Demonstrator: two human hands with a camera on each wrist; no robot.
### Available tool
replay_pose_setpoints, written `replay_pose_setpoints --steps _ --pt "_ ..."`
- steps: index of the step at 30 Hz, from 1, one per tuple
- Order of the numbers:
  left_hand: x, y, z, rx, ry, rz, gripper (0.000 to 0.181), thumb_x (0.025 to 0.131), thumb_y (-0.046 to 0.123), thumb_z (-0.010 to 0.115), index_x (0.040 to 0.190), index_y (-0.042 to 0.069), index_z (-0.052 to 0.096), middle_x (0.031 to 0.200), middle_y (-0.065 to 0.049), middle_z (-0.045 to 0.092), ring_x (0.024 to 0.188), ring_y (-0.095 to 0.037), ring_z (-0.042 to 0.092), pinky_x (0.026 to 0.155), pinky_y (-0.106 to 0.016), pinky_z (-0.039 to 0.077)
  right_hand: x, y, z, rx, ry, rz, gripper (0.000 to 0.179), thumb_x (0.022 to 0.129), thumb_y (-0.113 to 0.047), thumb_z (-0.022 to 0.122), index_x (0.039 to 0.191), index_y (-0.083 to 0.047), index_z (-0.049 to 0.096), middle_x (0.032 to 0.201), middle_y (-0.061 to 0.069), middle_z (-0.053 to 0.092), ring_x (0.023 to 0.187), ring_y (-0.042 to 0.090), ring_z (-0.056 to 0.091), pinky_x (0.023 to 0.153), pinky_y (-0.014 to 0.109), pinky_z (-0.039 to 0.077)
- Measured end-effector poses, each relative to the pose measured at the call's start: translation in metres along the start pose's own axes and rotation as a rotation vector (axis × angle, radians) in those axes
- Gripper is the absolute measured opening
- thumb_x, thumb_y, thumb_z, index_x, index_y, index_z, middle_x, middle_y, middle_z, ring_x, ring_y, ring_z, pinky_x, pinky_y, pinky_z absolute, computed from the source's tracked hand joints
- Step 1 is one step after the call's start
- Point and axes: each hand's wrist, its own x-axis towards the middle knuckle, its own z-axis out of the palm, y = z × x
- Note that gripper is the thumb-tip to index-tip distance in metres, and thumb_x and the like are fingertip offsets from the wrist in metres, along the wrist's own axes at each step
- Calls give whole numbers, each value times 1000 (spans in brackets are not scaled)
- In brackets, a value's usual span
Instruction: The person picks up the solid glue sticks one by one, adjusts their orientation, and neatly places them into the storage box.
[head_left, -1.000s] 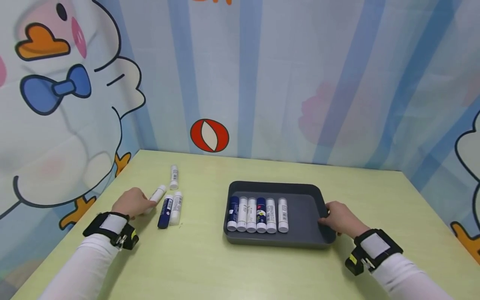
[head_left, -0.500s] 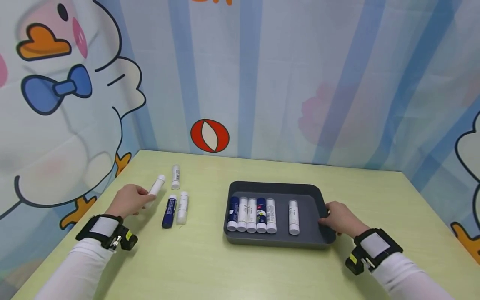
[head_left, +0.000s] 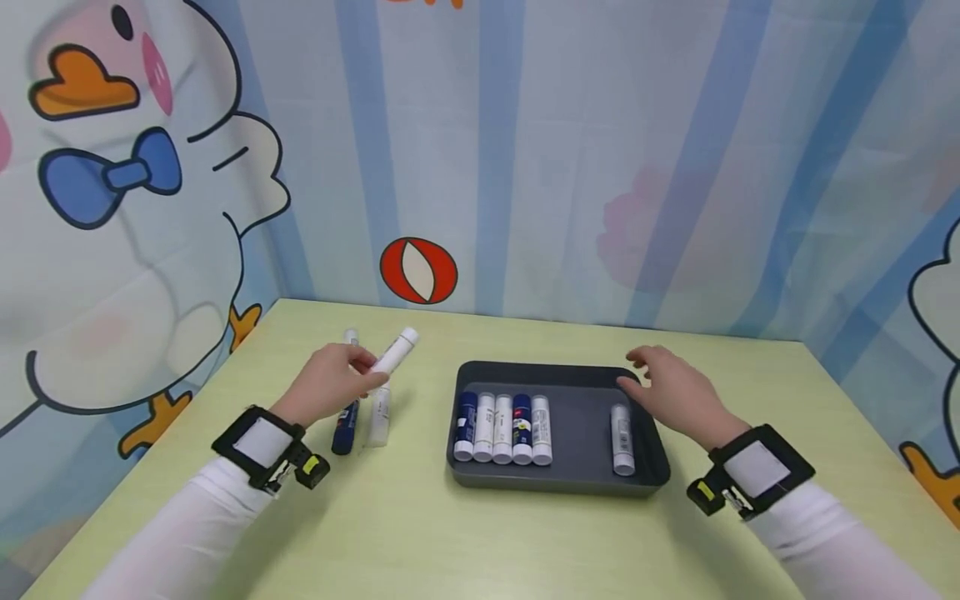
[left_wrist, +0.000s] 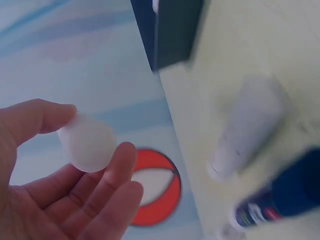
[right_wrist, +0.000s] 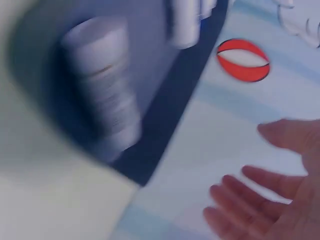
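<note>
My left hand [head_left: 330, 383] pinches a white glue stick [head_left: 395, 351] between thumb and fingers, raised above the table's left side. Its round end [left_wrist: 90, 145] faces the camera in the left wrist view. My right hand [head_left: 678, 396] holds nothing; its fingers are spread over the right rim of the dark grey tray [head_left: 585, 477]. Inside the tray, a row of blue and white glue sticks [head_left: 502, 429] fills the left part. A single white glue stick [head_left: 622, 440] lies apart near the right wall, blurred in the right wrist view.
Below the left hand lie a dark blue glue stick [head_left: 346, 429] and a white glue stick [head_left: 379, 417]. Behind them another white one [head_left: 351, 336] is mostly hidden. A printed cloth backdrop [head_left: 555, 167] hangs along the table's [head_left: 450, 542] far edge.
My left hand has lifted its glue stick and carried it right. My right hand has let go of the tray's rim and risen. The loose glue stick in the tray has rolled to the right.
</note>
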Motion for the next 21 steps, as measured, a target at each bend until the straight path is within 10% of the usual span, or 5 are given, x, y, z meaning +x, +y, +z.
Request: replay_pose_setpoints --steps 13,21 --pt "-5 84 48 110 -112 311 24 79 33 66 95 15 64 77 5 57 60 -14 50 50 -27 40 5 -71 2 29 93 -532 57 82 -33 64 132 -13 44 126 5 45 102 17 52 79 31 45" --pt "-10 103 66 122 -184 460 25 80 32 66 98 15 65 81 7 58 70 -13 51 53 -23 44 3 -86 13 -77 96 -690 40 75 -26 72 112 -14 60 105 -1 56 87 10 54 72 22 45"
